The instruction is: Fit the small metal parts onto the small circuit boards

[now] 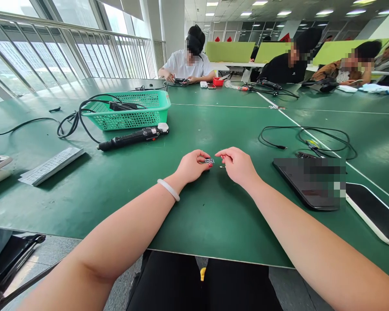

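Observation:
My left hand (191, 166) is closed in a pinch over the green table. Between its thumb and fingers is a small silvery metal part (208, 161) with a fine pattern, too small to name exactly. Just to the right, my right hand (239, 167) has its fingers curled together, and what they hold, if anything, is hidden. Below its fingertips shows a tiny shiny piece (222, 167); I cannot tell whether it is held or lies on the table. A narrow gap separates the two hands.
Left of the hands lies a black electric screwdriver (132, 137), before a green basket (132, 119) with cables. A stack of paper slips (53, 165) is farther left. To the right are a black tray-like object (306, 185), a phone (374, 211) and a cable (324, 129). Several people sit across.

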A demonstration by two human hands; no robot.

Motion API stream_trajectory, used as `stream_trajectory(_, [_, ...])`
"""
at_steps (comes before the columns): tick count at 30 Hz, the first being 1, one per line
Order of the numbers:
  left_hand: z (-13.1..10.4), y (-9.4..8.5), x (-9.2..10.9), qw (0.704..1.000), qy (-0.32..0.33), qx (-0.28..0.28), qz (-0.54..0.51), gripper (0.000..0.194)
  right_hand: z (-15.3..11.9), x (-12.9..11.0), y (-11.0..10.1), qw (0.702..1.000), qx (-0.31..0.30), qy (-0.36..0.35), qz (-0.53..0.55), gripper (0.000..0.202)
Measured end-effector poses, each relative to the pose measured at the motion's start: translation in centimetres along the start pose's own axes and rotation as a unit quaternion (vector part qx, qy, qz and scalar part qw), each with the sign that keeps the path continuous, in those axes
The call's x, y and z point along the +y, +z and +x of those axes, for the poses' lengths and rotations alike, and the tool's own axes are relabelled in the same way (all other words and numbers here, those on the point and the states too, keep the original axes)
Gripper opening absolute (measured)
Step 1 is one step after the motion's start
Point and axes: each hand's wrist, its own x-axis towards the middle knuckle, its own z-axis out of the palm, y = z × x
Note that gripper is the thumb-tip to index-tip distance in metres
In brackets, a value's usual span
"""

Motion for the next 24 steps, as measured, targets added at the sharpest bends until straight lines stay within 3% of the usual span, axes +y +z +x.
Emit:
stream_trajectory(6, [0.00,-0.04,-0.05,1.000,0.000,-0.005,0.009,0.021,-0.06,-0.15,-0.02,0.994,-0.018,0.096,0.049,0.022])
stream_trajectory(12, [-0.03,-0.09,0.23,1.000,-0.004,-0.004,-0.007,0.021,-0.19,-0.77,-0.16,0.993,0.011,0.099,0.068,0.014])
stream_trajectory(19, [-0.15,-0.09,0.33,1.000,0.002,-0.008,-0.010,0.023,-0.07,-0.18,0.13,0.978,0.041,0.130,0.160,0.020])
stream_trajectory(24, [-0.09,-0.09,0.33,1.000,0.002,-0.015,-0.016,0.023,-0.02,-0.01,0.44,0.974,0.035,0.131,0.182,0.018])
